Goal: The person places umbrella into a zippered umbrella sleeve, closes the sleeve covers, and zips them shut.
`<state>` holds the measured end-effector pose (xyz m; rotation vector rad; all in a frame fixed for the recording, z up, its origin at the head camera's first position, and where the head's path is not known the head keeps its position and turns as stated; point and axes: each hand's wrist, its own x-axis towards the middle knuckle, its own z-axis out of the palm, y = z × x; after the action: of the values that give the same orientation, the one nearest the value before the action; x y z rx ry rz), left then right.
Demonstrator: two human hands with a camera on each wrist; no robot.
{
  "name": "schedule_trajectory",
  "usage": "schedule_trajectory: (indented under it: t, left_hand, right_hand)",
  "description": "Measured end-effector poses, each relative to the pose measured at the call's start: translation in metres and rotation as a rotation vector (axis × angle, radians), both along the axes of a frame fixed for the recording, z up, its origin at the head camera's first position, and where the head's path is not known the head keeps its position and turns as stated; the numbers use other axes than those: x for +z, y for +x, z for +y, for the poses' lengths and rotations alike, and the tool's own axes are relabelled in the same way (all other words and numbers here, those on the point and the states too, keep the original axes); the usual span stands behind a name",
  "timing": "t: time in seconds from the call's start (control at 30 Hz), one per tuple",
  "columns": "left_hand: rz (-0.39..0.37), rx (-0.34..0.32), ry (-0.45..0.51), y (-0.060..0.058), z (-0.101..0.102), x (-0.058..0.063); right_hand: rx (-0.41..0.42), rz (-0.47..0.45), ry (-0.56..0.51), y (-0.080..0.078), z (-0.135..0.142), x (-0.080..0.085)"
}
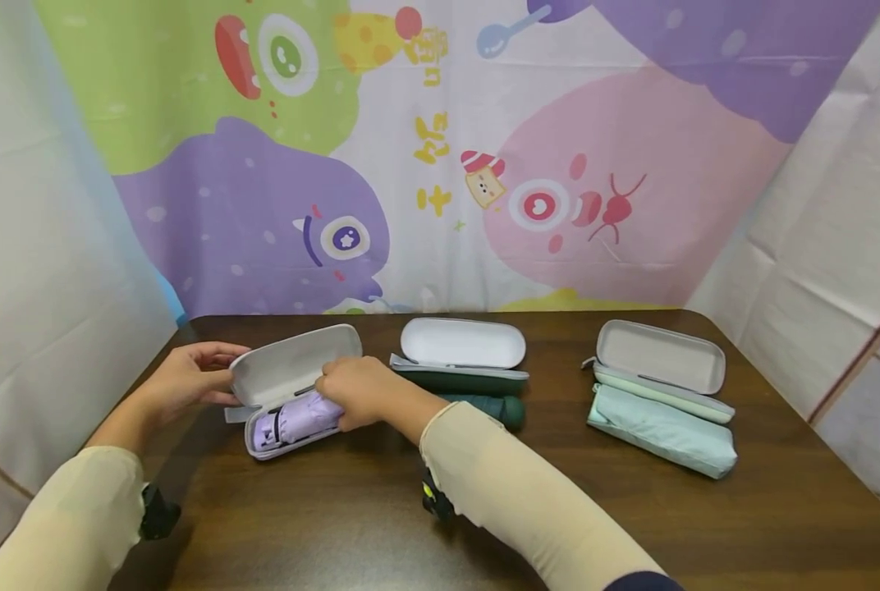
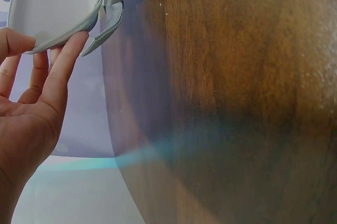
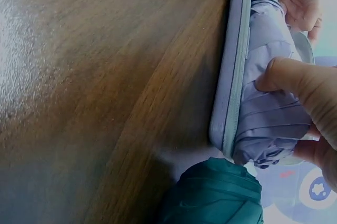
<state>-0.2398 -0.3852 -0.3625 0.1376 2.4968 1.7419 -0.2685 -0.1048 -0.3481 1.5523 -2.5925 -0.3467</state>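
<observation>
On the table's left, a zip case (image 1: 255,447) stands with its grey-lined lid (image 1: 277,365) raised. A folded lilac umbrella (image 1: 303,417) lies in its lower half. My left hand (image 1: 183,376) pinches the lid's left end, thumb inside and fingers behind, as the left wrist view shows. Over the right part of the umbrella, my right hand (image 1: 366,390) grips it. In the right wrist view, the thumb (image 3: 276,74) presses on the umbrella's folds (image 3: 268,103), which bulge above the zip edge (image 3: 235,76). Other fingers are partly hidden behind it.
A dark green case (image 1: 462,379) with its white-lined lid up stands at the middle, a folded green umbrella (image 1: 512,413) before it, partly behind my right forearm. At right, a mint case (image 1: 662,353) lies open behind a mint umbrella (image 1: 665,431). A printed curtain (image 1: 425,246) hangs behind.
</observation>
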Motion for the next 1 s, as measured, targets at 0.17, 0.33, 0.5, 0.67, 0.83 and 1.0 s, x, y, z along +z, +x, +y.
schedule_trajectory:
  t: [0.17,0.33,0.5,0.67,0.83,1.0]
  left_hand:
    - [0.011,-0.002,0.000,-0.003,0.005,0.000]
    - [0.014,-0.001,0.008,0.000,0.005,-0.001]
    - [0.016,0.001,-0.001,0.001,0.002,-0.003]
    - [0.010,0.005,-0.011,0.001,0.000,-0.002]
    - [0.004,0.009,-0.018,0.000,0.002,-0.001]
    - [0.008,0.005,-0.025,0.001,0.003,-0.001]
  right_hand:
    - [-0.037,-0.048,-0.011,-0.003,0.004,0.001]
    - [-0.076,-0.131,-0.020,-0.006,0.007,0.005]
    - [-0.101,-0.224,-0.025,-0.009,0.009,0.014]
    - [-0.086,-0.255,-0.039,-0.010,0.008,0.016]
    - [-0.062,-0.239,-0.042,-0.011,0.006,0.013]
    - [-0.070,-0.231,-0.062,-0.011,0.007,0.009]
